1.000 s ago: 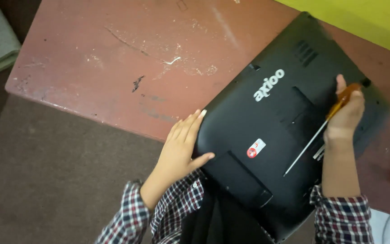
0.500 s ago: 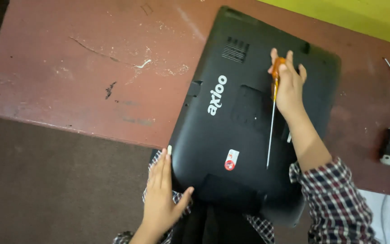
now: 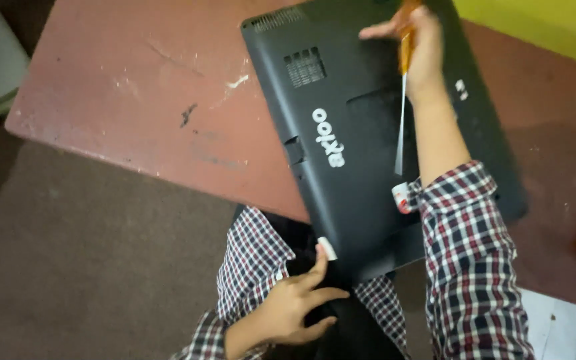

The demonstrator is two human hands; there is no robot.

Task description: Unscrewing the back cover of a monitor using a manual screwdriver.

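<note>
On a scuffed red table [image 3: 135,100], a stiff, smooth black monitor [image 3: 361,133] lies face-down; left hand [image 3: 295,303] steadies its near edge, the best hold, while right hand [image 3: 418,47] grips an orange screwdriver [image 3: 405,80] above it.

The right hand [image 3: 420,50] is stretched forward over the far part of the black monitor back [image 3: 368,167], which serves here as the landmark. Its fingers are closed around the orange handle of a screwdriver [image 3: 403,87], and the metal shaft points back toward the body, along the forearm. The right forearm lies over the monitor back, its checked sleeve at the near right part. The left hand [image 3: 295,303] is at the near edge of the monitor back, low by the body; its fingers are spread, with the fingertips [image 3: 319,257] touching the near corner. The left elbow is bent, the sleeve also checked.
</note>
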